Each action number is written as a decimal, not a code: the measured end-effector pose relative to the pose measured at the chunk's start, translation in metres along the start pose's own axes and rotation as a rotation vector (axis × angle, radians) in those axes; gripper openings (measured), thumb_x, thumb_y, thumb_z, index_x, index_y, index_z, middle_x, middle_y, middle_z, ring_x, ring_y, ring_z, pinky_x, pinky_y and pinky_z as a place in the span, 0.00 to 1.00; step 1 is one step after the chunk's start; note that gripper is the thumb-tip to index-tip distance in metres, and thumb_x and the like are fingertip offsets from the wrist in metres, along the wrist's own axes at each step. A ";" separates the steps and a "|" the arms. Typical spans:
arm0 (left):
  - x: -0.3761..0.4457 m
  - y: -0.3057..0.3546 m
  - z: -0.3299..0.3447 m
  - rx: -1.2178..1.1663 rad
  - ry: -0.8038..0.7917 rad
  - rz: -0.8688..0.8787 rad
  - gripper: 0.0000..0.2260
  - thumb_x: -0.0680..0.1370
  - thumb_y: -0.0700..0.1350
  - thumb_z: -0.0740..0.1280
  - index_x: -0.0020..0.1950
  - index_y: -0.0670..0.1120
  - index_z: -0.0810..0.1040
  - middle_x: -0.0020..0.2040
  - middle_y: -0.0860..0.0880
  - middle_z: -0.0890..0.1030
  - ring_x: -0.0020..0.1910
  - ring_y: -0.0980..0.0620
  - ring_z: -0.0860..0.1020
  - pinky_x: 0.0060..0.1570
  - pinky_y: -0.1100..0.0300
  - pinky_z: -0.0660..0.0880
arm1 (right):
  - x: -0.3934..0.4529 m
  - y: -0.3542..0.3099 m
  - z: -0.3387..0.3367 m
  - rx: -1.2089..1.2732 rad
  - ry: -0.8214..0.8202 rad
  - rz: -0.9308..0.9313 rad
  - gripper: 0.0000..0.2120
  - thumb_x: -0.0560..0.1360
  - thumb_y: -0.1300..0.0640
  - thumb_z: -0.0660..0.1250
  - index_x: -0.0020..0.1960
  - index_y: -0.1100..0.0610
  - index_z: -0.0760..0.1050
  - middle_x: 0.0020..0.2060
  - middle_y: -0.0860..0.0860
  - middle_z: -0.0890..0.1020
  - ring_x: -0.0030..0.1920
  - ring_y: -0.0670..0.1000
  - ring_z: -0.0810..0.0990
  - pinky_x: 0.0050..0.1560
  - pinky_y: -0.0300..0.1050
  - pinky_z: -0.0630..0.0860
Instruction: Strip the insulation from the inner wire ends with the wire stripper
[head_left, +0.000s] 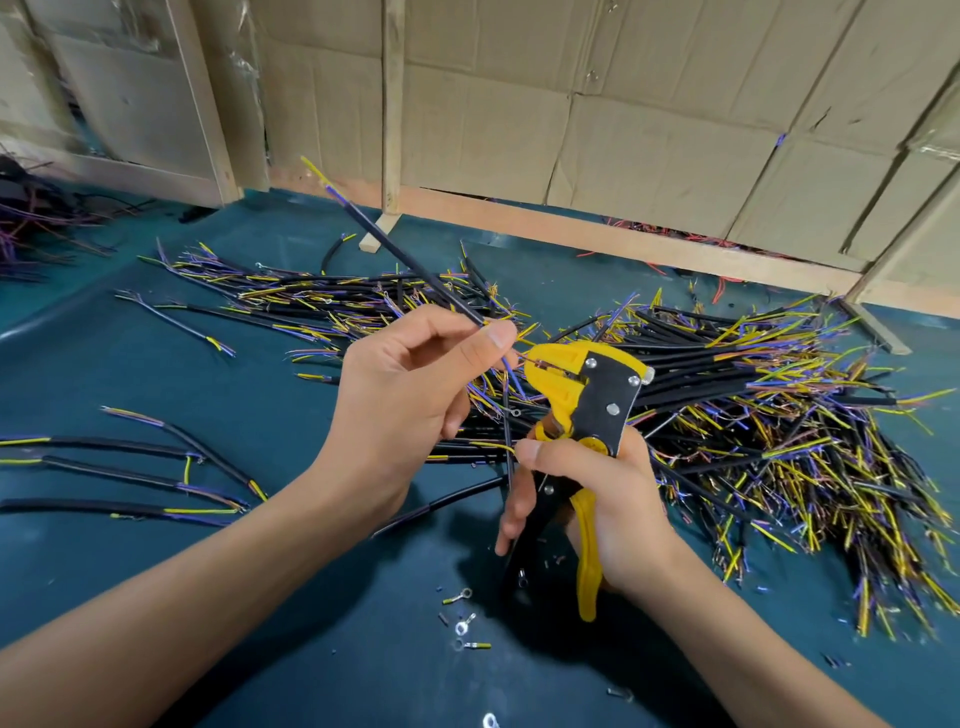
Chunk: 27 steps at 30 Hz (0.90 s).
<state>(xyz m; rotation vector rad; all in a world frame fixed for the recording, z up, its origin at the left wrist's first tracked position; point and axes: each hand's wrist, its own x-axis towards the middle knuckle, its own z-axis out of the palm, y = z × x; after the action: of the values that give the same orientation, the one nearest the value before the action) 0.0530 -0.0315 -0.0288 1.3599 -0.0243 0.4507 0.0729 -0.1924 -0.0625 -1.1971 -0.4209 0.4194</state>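
Cable between hands — stripper rightward

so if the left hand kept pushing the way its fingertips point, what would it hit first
Most likely the yellow head of the wire stripper, just beyond the left hand and the cable it pinches. Depth is hard to judge from one view, so they may be slightly offset.

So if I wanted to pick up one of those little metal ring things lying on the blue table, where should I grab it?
Probably pinch the ring terminal by its short barrel, coming straight down from above. It lies flat on the table, so the thin ring gives little edge to grip, while the barrel looks thicker.
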 end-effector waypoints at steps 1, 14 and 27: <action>0.001 0.001 -0.001 0.008 0.001 -0.001 0.09 0.76 0.46 0.74 0.37 0.47 0.81 0.37 0.46 0.84 0.21 0.53 0.64 0.23 0.65 0.62 | 0.000 0.000 0.001 -0.014 0.010 -0.005 0.12 0.67 0.60 0.71 0.29 0.61 0.73 0.23 0.61 0.73 0.22 0.59 0.74 0.29 0.56 0.76; 0.006 0.008 -0.002 -0.308 0.046 -0.253 0.05 0.70 0.47 0.74 0.36 0.48 0.84 0.41 0.49 0.86 0.32 0.56 0.81 0.24 0.67 0.65 | -0.001 0.001 -0.003 -0.028 -0.032 -0.067 0.07 0.72 0.57 0.71 0.36 0.57 0.79 0.30 0.60 0.80 0.31 0.64 0.81 0.40 0.75 0.77; -0.004 0.003 0.004 -0.130 0.047 -0.059 0.07 0.70 0.50 0.75 0.42 0.48 0.82 0.46 0.42 0.86 0.34 0.52 0.77 0.27 0.64 0.66 | 0.001 0.002 -0.007 -0.102 -0.061 -0.105 0.07 0.74 0.60 0.70 0.37 0.57 0.78 0.30 0.59 0.80 0.31 0.65 0.81 0.34 0.79 0.73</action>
<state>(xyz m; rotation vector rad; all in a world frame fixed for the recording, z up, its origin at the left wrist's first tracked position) 0.0494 -0.0364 -0.0259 1.2189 0.0242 0.4242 0.0773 -0.1970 -0.0665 -1.2575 -0.5607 0.3473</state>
